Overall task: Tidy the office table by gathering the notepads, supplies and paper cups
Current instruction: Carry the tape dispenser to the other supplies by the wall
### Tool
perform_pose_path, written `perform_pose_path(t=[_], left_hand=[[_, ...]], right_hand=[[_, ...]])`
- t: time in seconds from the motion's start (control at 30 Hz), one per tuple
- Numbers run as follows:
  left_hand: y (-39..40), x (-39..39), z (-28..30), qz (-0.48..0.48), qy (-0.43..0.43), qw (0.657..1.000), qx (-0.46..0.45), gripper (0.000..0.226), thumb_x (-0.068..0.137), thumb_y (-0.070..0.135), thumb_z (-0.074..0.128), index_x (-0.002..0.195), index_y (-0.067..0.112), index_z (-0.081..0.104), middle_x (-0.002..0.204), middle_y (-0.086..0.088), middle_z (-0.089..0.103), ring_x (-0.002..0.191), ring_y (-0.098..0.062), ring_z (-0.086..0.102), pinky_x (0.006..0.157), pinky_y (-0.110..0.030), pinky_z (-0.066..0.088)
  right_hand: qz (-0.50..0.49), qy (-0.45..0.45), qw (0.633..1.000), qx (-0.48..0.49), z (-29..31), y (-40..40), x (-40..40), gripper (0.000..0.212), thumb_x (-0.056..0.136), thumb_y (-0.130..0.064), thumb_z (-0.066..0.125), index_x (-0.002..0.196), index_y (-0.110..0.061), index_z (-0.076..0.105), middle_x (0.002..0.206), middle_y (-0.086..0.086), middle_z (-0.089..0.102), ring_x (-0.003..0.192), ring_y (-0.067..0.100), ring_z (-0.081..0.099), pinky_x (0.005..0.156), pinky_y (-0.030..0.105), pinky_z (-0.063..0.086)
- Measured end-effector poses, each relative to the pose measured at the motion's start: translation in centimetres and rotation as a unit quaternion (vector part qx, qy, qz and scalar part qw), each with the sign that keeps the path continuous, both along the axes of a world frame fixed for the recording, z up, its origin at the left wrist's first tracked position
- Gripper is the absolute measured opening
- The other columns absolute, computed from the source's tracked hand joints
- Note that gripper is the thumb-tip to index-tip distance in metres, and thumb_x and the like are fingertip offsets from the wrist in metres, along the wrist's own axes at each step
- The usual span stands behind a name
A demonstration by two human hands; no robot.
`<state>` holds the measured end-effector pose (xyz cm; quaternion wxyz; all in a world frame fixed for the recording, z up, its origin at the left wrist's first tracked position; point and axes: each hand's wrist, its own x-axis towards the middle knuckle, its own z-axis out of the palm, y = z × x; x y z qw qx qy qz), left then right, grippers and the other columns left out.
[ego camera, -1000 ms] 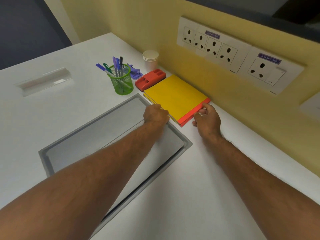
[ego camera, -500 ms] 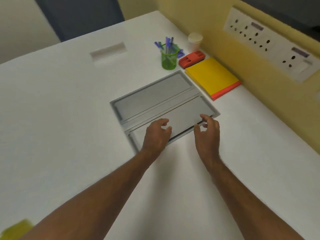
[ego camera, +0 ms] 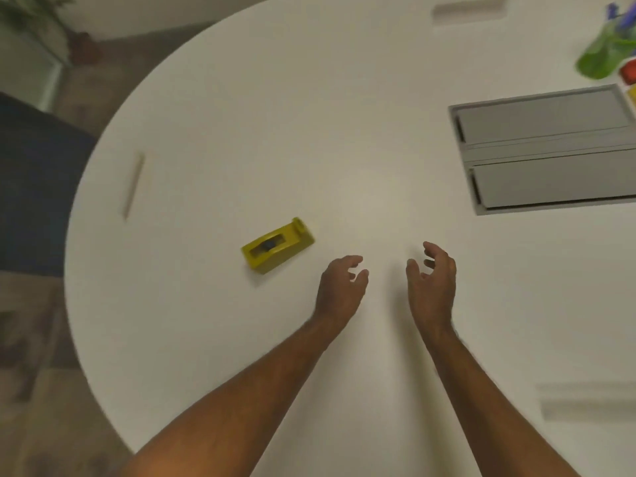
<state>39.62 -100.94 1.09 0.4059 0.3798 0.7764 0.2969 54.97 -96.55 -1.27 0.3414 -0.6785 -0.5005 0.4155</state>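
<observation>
A yellow-green tape dispenser [ego camera: 277,248] lies alone on the white round table [ego camera: 241,115], left of centre. My left hand [ego camera: 340,287] hovers just right of it, fingers loosely curled and holding nothing. Beside it, my right hand [ego camera: 432,284] is also empty with fingers spread. At the far right edge a blurred green pen holder [ego camera: 605,53] with purple pens shows, with a sliver of the red item [ego camera: 629,72] and the yellow notepad [ego camera: 632,95] below it.
A grey recessed cable hatch [ego camera: 547,149] is set into the table at the right. Clear plastic name stands sit at the top [ego camera: 468,10], left [ego camera: 133,185] and lower right [ego camera: 585,401]. A dark chair [ego camera: 31,180] and a plant [ego camera: 31,18] are beyond the table's left edge.
My view has swung left, away from the wall and the notepad stack. Both hands left the notepads and drew back over the table toward the tape dispenser.
</observation>
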Motion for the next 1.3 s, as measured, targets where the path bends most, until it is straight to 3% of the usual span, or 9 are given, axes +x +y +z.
perform_pose_path(t=[0.17,0.33,0.47,0.53,0.67,0.8,1.0,1.3], left_hand=[[-6.7,-8.4,-1.0,0.073,0.011,0.997,-0.022,0.028,0.095,0.023,0.064,0.123,0.020,0.068,0.122,0.004,0.067,0.089,-0.002,0.063,0.068,0.000,0.042],[-8.8,-15.5,-1.5,0.151,0.025,0.988,-0.017,0.030,0.092,0.022,0.070,0.120,0.016,0.063,0.120,-0.001,0.067,0.096,-0.014,0.065,0.075,-0.017,0.049],[-7.8,-19.6,-2.4,0.172,0.019,0.985,-0.011,0.063,0.082,0.023,0.082,0.134,0.016,0.046,0.134,-0.002,0.054,0.109,-0.019,0.060,0.070,-0.011,0.043],[-6.9,-20.8,-2.9,0.148,0.006,0.989,-0.013,0.080,0.080,0.021,0.084,0.144,0.017,0.037,0.143,-0.003,0.047,0.118,-0.021,0.056,0.080,-0.017,0.047],[-5.5,-21.5,-4.0,0.085,0.001,0.996,0.001,0.088,0.080,0.016,0.084,0.152,0.018,0.032,0.154,-0.004,0.039,0.131,-0.022,0.050,0.093,-0.025,0.048],[-4.8,-21.4,-4.7,0.065,-0.016,0.998,0.019,0.079,0.082,0.013,0.082,0.148,0.018,0.040,0.145,-0.005,0.052,0.123,-0.019,0.057,0.089,-0.024,0.052],[-4.7,-21.3,-4.7,0.072,-0.010,0.996,0.050,0.066,0.078,0.017,0.086,0.135,0.020,0.053,0.124,0.003,0.063,0.106,-0.012,0.060,0.067,0.000,0.048],[-2.4,-15.5,-1.5,0.016,-0.030,0.996,0.086,0.070,0.075,0.012,0.088,0.136,0.020,0.054,0.129,-0.001,0.062,0.113,-0.017,0.062,0.071,-0.004,0.052]], right_hand=[[0.051,0.019,0.998,-0.014,0.2,-4.2,-9.3,0.045,0.097,-0.023,0.061,0.141,-0.024,0.050,0.134,-0.010,0.049,0.115,0.009,0.053,0.095,0.033,0.053],[0.096,0.045,0.994,-0.040,-0.1,-4.6,-16.0,0.055,0.095,-0.025,0.066,0.145,-0.022,0.043,0.144,-0.005,0.048,0.120,0.012,0.054,0.098,0.034,0.053],[0.117,0.047,0.989,-0.072,-0.7,-3.1,-19.3,0.067,0.092,-0.028,0.069,0.151,-0.022,0.037,0.153,-0.004,0.043,0.129,0.014,0.050,0.106,0.037,0.049],[0.119,0.047,0.989,-0.078,-0.9,-2.3,-20.2,0.070,0.091,-0.030,0.070,0.151,-0.023,0.036,0.155,-0.004,0.041,0.133,0.015,0.048,0.109,0.040,0.047],[0.123,0.036,0.988,-0.088,-1.4,-0.8,-21.1,0.070,0.093,-0.027,0.066,0.155,-0.022,0.034,0.158,-0.003,0.039,0.141,0.018,0.043,0.114,0.044,0.043],[0.147,0.014,0.985,-0.093,-1.8,-0.2,-21.1,0.059,0.096,-0.023,0.060,0.152,-0.022,0.041,0.155,-0.002,0.045,0.141,0.018,0.044,0.114,0.045,0.043],[0.161,0.021,0.984,-0.075,-1.5,-0.1,-20.5,0.045,0.097,-0.016,0.057,0.142,-0.019,0.051,0.142,-0.002,0.055,0.130,0.018,0.051,0.109,0.044,0.047],[0.093,0.051,0.993,-0.042,1.8,-0.1,-13.2,0.042,0.096,-0.020,0.060,0.137,-0.024,0.054,0.135,-0.008,0.058,0.124,0.013,0.055,0.102,0.036,0.051]])
